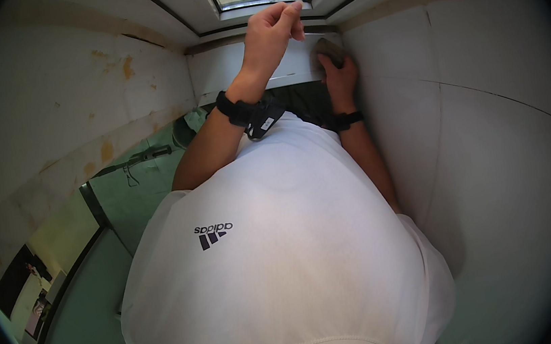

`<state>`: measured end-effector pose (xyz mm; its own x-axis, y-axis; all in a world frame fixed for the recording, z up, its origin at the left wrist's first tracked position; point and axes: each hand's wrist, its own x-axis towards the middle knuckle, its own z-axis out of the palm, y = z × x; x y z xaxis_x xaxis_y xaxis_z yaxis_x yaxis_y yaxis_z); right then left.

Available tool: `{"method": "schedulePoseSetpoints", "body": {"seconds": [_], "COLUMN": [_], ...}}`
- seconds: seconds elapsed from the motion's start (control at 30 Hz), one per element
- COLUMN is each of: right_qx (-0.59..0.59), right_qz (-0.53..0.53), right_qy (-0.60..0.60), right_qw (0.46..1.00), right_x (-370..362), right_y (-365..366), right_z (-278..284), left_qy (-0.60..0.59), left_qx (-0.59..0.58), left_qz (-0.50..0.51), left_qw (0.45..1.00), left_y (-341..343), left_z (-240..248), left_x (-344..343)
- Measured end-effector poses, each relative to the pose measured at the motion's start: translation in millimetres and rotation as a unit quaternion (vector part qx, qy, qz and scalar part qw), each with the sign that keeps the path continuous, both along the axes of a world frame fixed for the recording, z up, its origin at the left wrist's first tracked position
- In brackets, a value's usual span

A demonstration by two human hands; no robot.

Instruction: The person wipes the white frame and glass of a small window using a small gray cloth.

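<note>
In front of the window, above the white sill, my left hand (273, 29) is raised with its fingers curled in and the thumb against them. Its inside is hidden, so whether it holds anything does not show. My right hand (341, 76) is lower and to the right, closed on a grey-brown rag or sponge (327, 50); its exact kind is hard to tell. That piece is at the right end of the white sill (256, 65), in the corner by the tiled wall. Black straps circle both wrists, the left one carrying a small black device.
A window frame (264, 10) rises beyond the sill. Pale tiles (476, 88) line the right wall close to my arm. The left wall (89, 91) has orange-brown stains. Below it, a dark handle-like fitting (148, 154) juts out over a green surface (135, 195).
</note>
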<state>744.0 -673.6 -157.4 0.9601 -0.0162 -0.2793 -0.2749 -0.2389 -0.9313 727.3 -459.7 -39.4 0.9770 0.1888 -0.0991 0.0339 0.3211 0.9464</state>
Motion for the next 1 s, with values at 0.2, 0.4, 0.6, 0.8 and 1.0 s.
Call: {"method": "schedulePoseSetpoints", "body": {"seconds": [0.2, 0.4, 0.6, 0.8, 1.0], "right_qx": [-0.014, 0.02, 0.024, -0.045, -0.059], "right_qz": [0.004, 0.008, -0.017, -0.009, 0.022], "right_qy": [-0.014, -0.017, 0.001, -0.006, -0.112], "right_qw": [1.0, 1.0, 1.0, 0.999, 0.992], "right_x": [11, 21, 33, 51, 59], "right_y": [-14, -37, -44, -53, -27], "right_z": [-9, -28, -60, -108, -110], "left_qy": [-0.038, -0.02, 0.021, 0.056, 0.122], "left_qx": [0.01, 0.051, 0.126, 0.14, 0.248], "left_qz": [-0.058, -0.058, -0.056, -0.101, -0.205], "left_qw": [0.998, 0.997, 0.99, 0.983, 0.939], "left_y": [-1, 4, 9, 16, 28], "left_z": [-2, -21, -55, -102, -121], "left_x": [-3, -18, -34, -49, -91]}}
